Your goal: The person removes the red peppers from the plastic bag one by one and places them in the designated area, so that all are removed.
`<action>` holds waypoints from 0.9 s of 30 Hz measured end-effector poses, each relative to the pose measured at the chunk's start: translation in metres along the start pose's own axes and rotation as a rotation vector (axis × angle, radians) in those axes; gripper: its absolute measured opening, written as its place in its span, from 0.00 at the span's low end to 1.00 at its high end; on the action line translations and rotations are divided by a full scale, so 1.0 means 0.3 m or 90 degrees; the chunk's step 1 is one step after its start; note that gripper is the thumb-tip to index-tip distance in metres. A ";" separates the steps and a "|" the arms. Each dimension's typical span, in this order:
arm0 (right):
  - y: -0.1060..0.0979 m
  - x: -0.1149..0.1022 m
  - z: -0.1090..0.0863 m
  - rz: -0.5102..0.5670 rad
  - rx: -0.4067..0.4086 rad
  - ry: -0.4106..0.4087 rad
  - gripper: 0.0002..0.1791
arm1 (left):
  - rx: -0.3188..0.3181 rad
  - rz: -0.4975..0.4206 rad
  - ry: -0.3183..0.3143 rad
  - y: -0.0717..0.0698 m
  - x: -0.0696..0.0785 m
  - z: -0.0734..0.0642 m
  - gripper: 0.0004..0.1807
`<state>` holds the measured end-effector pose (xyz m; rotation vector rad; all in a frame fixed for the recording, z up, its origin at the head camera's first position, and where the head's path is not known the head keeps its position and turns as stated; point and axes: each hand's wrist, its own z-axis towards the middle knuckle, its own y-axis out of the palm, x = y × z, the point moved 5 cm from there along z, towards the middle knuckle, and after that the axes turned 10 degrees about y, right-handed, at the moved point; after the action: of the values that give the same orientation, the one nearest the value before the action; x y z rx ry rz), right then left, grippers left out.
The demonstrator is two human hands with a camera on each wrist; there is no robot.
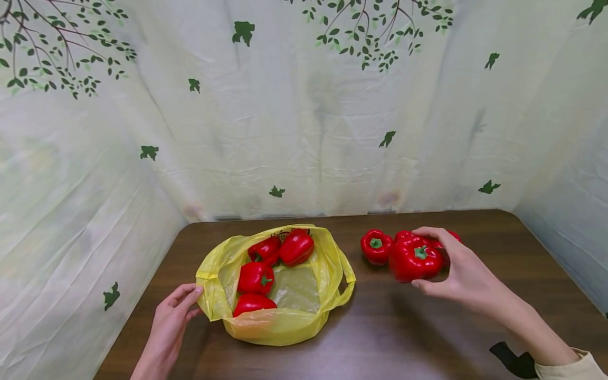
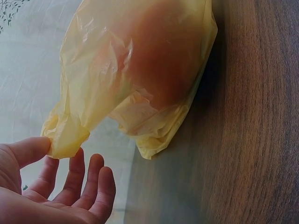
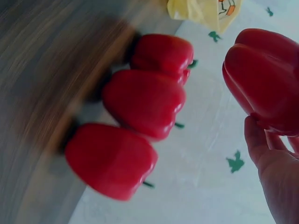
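A yellow plastic bag (image 1: 280,332) stands with its mouth wide apart, and several red bell peppers (image 1: 256,278) lie inside. At its left side my left hand (image 1: 172,316) pinches the rim between thumb and forefinger; in the left wrist view the other fingers are spread below the gathered plastic (image 2: 67,137). On the right, my right hand (image 1: 463,277) grips a red bell pepper (image 1: 410,261), its green stem facing me. The right wrist view shows this held pepper (image 3: 264,79) raised off the table, apart from three peppers (image 3: 142,100) standing in a row.
The brown wooden table (image 1: 380,343) has its far edge against a pale curtain (image 1: 304,132) with leaf prints. One table pepper (image 1: 377,247) stands right of the bag; the others are partly hidden behind the held pepper and my right hand. A bag handle loop (image 1: 349,287) sticks out rightward.
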<state>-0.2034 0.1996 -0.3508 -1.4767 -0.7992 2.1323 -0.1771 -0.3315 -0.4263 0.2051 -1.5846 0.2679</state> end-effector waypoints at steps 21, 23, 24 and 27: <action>-0.200 0.109 -0.070 -0.133 0.084 -0.026 0.52 | 0.002 -0.001 0.005 -0.003 -0.006 0.002 0.08; -0.221 0.127 -0.075 -0.136 0.091 -0.012 0.52 | 0.002 0.003 0.005 -0.004 -0.005 0.001 0.09; -0.231 0.137 -0.076 -0.136 0.093 -0.009 0.51 | 0.003 0.005 0.004 -0.004 -0.005 0.001 0.09; -0.260 0.174 -0.077 -0.129 0.103 0.030 0.50 | 0.004 0.011 0.004 -0.004 -0.003 -0.001 0.10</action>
<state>-0.1981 0.2958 -0.3413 -1.2991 -0.7088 1.9558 -0.1763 -0.3326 -0.4273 0.1946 -1.5796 0.2862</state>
